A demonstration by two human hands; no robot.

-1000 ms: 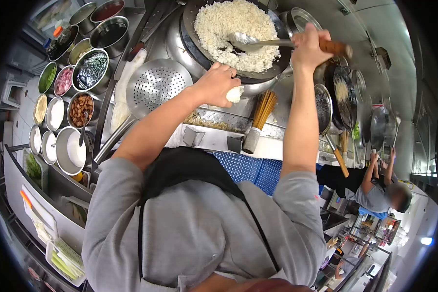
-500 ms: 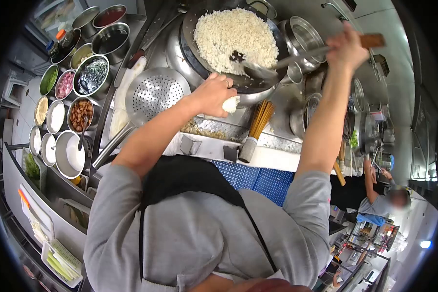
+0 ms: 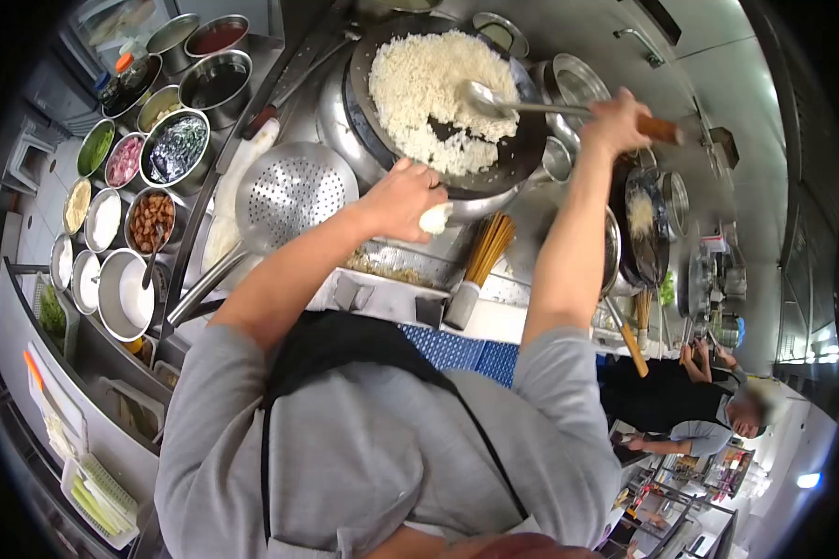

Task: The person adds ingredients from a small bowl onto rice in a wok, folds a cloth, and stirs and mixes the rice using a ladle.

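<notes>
My right hand (image 3: 615,126) is closed round the long shaft of a steel ladle (image 3: 480,96), near its wooden handle end. The ladle's bowl rests on the white rice (image 3: 438,70) that is heaped in a dark wok (image 3: 524,154). A bare dark patch of wok shows through the rice near the front. At the wok's near rim, my left hand (image 3: 404,203) is closed on a bunched white cloth (image 3: 435,218); its fingertips are partly hidden, and I cannot tell how it grips the rim.
A perforated strainer (image 3: 294,196) lies left of the wok. A bamboo brush (image 3: 480,270) leans at the counter's front. Several bowls of ingredients, including brown chunks (image 3: 151,222), stand at left. A second wok (image 3: 641,219) and a co-worker (image 3: 657,396) are at right.
The ladle has moved from the wok's near edge up onto the rice, and my right hand has come left and down with it. Rice now lies spread nearer the front rim.
</notes>
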